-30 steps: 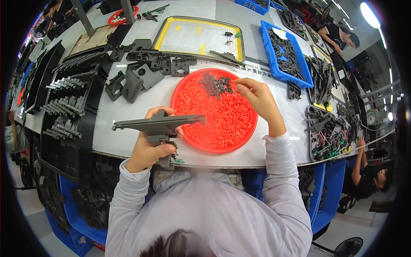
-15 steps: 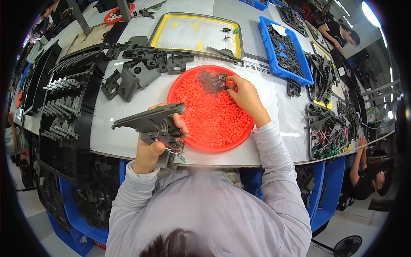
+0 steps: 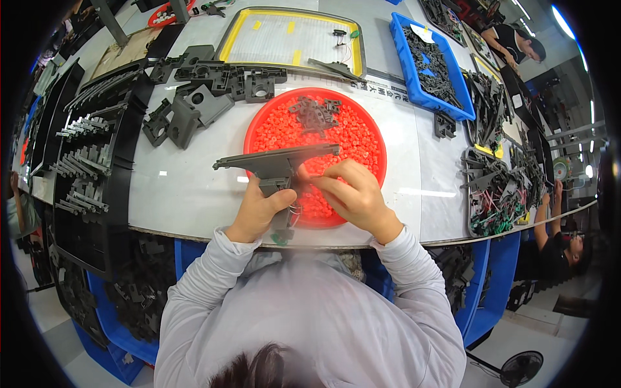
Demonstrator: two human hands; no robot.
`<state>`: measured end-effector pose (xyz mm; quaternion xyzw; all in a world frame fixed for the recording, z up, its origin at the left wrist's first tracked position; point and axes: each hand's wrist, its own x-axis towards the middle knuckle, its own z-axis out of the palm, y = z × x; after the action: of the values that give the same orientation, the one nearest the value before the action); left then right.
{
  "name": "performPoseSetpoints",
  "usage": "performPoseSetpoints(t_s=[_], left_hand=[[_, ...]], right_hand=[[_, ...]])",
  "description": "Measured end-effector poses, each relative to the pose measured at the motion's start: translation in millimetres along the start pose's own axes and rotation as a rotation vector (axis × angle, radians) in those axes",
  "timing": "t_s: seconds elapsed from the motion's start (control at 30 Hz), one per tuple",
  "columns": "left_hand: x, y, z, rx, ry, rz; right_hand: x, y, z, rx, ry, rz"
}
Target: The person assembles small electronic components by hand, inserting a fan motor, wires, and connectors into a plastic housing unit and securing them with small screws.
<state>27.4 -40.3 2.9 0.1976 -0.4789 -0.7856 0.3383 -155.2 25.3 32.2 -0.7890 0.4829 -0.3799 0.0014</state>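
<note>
My left hand [image 3: 255, 212] grips a dark grey plastic assembly [image 3: 275, 161] by its lower block, its long flat plate held roughly level above the near left part of a round red tray [image 3: 381, 155]. Thin wires and a small green piece hang from the block. Close by on the right, my right hand [image 3: 357, 197] has its fingers pinched together at the assembly; whatever is between the fingertips is too small to make out. Small red plastic rings [image 3: 359, 139] fill the tray. On top of them, at the far side, rests a cluster of small grey parts [image 3: 312, 115].
Grey plastic housings [image 3: 200, 107] lie beyond the tray to the left. A black rack [image 3: 97, 213] with metal pieces stands far left. A yellow-edged tray [image 3: 226, 48] and a blue bin [image 3: 467, 115] lie beyond. Wired parts [image 3: 495, 200] sit right. Co-workers [image 3: 511, 45] are at the right.
My right hand has come back from the cluster of grey parts to the assembly. My left hand has moved right and turned the assembly, bringing it over the red tray.
</note>
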Motion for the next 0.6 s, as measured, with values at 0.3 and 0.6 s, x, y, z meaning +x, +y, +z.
performPoseSetpoints(t_s=[0.3, 0.6], left_hand=[[-1.2, -3.3, -4.3, -0.041, -0.005, 0.027], [1.0, -3.2, -5.1, -0.013, -0.033, 0.054]], right_hand=[[-1.5, 16.8, -4.8, 0.157, -0.021, 0.246], [5.5, 62.0, 11.2, -0.03, -0.166, 0.415]])
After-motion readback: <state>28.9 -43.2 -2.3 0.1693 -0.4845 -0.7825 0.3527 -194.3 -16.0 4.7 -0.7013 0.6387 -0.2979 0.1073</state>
